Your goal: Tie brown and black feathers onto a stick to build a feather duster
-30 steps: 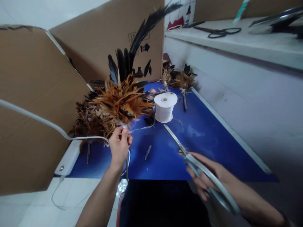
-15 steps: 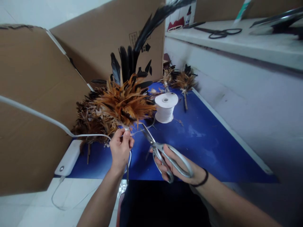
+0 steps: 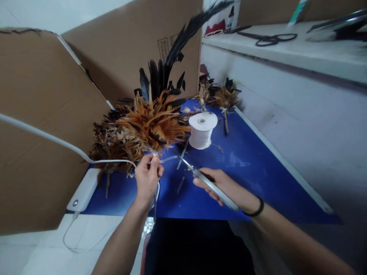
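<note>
My left hand (image 3: pixel 148 173) is closed around the white-wrapped neck of a feather bundle (image 3: pixel 156 124) on a stick. Its orange-brown feathers fan out above my fingers, with long black ones rising behind. A short strip of white ribbon (image 3: pixel 169 158) runs from the wrapped neck toward the scissor tips. In my right hand (image 3: pixel 220 187) are silver-handled scissors (image 3: pixel 213 187), their handles and blades together, pointing up and left. A spool of white ribbon (image 3: pixel 200 131) stands upright beyond the scissors, and its loose tail (image 3: pixel 182 154) hangs down toward the blue tabletop (image 3: pixel 243 183).
More brown feather bundles (image 3: pixel 114 143) lie at left, and smaller ones (image 3: pixel 225 99) at the back right. A white power bank (image 3: pixel 83 191) with cables sits at the left edge. Cardboard (image 3: pixel 129 46) stands behind. On the right-hand ledge (image 3: pixel 286 53) lie black scissors (image 3: pixel 272 39).
The scissors have gone from spread to closed and turned edge-on. The ribbon between bundle and spool is now in two separate ends. My left hand keeps its hold.
</note>
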A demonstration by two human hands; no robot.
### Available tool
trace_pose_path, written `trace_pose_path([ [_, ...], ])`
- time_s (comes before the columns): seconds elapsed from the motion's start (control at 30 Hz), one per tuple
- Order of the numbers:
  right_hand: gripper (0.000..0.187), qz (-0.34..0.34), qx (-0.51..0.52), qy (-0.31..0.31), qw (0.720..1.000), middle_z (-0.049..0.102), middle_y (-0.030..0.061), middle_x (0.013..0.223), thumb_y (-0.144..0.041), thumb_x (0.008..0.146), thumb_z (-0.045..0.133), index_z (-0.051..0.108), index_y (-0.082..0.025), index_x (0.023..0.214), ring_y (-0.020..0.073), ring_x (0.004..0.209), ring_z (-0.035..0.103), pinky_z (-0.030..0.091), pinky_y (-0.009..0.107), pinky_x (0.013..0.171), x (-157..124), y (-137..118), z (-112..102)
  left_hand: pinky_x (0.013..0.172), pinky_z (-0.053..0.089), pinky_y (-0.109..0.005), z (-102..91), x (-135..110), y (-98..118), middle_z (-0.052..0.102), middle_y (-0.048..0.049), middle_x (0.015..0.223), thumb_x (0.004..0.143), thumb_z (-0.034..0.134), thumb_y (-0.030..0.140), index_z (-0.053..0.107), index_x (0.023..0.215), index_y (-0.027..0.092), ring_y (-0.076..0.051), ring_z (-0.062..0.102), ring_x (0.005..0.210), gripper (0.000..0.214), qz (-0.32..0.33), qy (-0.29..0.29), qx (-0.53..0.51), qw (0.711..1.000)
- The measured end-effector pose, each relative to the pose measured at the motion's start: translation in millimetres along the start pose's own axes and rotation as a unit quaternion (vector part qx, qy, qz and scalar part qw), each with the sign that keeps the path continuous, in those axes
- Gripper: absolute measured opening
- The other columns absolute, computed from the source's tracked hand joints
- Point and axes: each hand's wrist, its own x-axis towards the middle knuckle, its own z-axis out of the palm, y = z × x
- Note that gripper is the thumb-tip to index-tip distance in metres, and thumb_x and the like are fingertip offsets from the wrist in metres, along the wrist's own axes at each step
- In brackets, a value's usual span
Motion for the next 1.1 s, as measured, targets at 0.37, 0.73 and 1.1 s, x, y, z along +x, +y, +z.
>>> trace_pose_path([
  [0.37, 0.036, -0.057, -0.573, 0.159, 0.802, 0.069, 0.0078, 0.092, -0.032, 0.082, 0.052, 0.057, -0.021, 0.116, 0.0241, 0.073, 0.066, 0.045, 0.031, 0.058, -19, 27, -27, 0.037, 0.022, -0.015, 9.2, -3, 2, 0.04, 0.0063, 0.046, 0.078, 0.059, 0.046, 0.062, 0.086, 0.014, -0.004, 0.035, 0.039, 0.032, -0.047, -0.03, -0.057, 0.997],
  [0.73, 0.037, -0.31, -0.211, 0.194, 0.906, 0.062, 0.0087, 0.114, -0.033, 0.086, 0.054, 0.055, -0.022, 0.121, 0.0219, 0.105, 0.057, 0.045, 0.041, 0.092, 2, -9, 18, 0.033, 0.021, -0.015, 17.8, -21, 9, 0.044, 0.0051, 0.048, 0.076, 0.063, 0.045, 0.06, 0.076, 0.014, -0.003, 0.036, 0.037, 0.031, -0.075, -0.072, -0.103, 0.989],
  [1.1, 0.026, -0.197, 0.026, 0.087, 0.976, 0.051, -0.0026, 0.06, -0.04, 0.085, 0.053, 0.063, -0.017, 0.08, 0.0085, 0.053, 0.042, 0.036, 0.023, 0.053, 15, -1, 24, 0.033, 0.025, -0.016, 20.5, -24, 0, 0.046, 0.0041, 0.053, 0.078, 0.061, 0.041, 0.061, 0.08, 0.012, -0.003, 0.038, 0.037, 0.029, -0.092, -0.102, -0.109, 0.984],
])
